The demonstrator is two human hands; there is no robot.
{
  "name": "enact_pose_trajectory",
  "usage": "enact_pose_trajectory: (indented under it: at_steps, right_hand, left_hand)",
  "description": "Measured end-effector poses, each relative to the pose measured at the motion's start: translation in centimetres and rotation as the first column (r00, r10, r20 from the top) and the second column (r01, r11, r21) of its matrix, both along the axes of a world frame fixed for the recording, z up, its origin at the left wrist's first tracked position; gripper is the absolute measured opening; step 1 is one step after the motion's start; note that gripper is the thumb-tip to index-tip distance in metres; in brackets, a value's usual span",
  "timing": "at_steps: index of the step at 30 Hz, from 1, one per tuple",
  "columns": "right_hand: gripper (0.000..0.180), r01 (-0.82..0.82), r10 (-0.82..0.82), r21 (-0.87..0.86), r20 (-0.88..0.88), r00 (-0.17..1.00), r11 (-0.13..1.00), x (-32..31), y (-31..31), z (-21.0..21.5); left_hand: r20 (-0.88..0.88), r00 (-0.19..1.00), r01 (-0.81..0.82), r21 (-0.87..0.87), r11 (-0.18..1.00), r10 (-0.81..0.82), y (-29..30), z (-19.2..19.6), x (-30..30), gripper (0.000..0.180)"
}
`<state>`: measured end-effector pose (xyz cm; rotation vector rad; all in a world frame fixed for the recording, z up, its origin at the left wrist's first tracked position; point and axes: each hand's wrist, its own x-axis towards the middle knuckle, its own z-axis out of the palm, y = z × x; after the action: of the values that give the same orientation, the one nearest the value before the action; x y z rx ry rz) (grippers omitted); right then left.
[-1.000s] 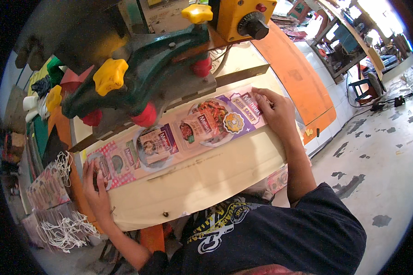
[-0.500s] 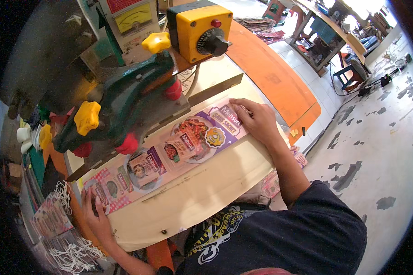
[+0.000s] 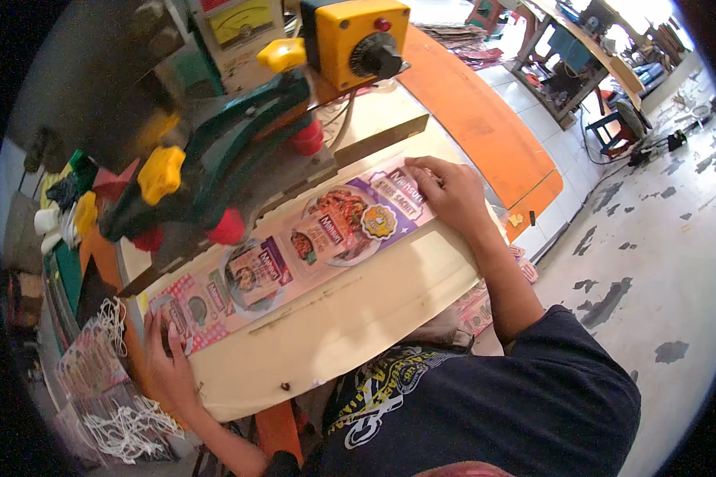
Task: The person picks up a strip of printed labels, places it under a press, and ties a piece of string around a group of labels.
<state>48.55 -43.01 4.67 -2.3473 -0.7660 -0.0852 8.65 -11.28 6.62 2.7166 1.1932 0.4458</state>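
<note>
A long printed plastic strip (image 3: 294,270), pink and purple with food pictures, lies across a cream-covered work surface (image 3: 350,318). My right hand (image 3: 452,195) grips its far right end, thumb and fingers closed at the corner. At the near left end my left hand (image 3: 167,358) rests with fingers stretched and apart, the tips on the strip's edge. Just beyond the strip is a long metal bar (image 3: 382,147) of a machine. Over it stands a dark green machine arm (image 3: 243,131) with yellow star knobs (image 3: 161,175) and red rubber feet (image 3: 229,226).
A yellow control box (image 3: 356,44) with a black dial is at the top. To the right is an orange tabletop (image 3: 485,119). Bundles of printed packs with white cords (image 3: 131,429) hang at lower left. More printed pieces (image 3: 476,310) lie under my right forearm.
The whole view has shifted slightly, with the machine appearing a little higher and farther right. Both hands stay at the same ends of the strip, which hardly moves against the bar.
</note>
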Motion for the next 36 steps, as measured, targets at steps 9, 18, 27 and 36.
enact_pose_trajectory:
  at_steps: [9, 18, 27, 36]
  right_hand:
    - [0.029, 0.001, -0.001, 0.019, 0.009, 1.000, 1.000, -0.3, 0.2, -0.2]
    - [0.030, -0.007, 0.004, 0.054, 0.056, 0.998, 0.999, -0.4, 0.2, -0.8]
    - [0.034, -0.056, 0.064, 0.112, -0.067, 0.996, 0.992, 0.6, 0.4, -1.6]
    - [0.036, -0.072, 0.085, 0.091, -0.148, 0.985, 0.993, 0.5, 0.1, -1.3]
  left_hand:
    - [0.052, 0.998, 0.024, -0.018, 1.000, -0.023, 0.0, -0.2, -0.5, 0.047]
    - [0.160, 0.981, 0.116, -0.052, 0.992, -0.106, 1.8, -2.9, -2.4, 0.060]
    - [0.230, 0.960, 0.150, 0.053, 0.987, -0.158, 2.9, -4.4, -3.0, 0.054]
    - [0.235, 0.963, 0.119, 0.069, 0.991, -0.132, 2.7, -4.5, -2.9, 0.058]
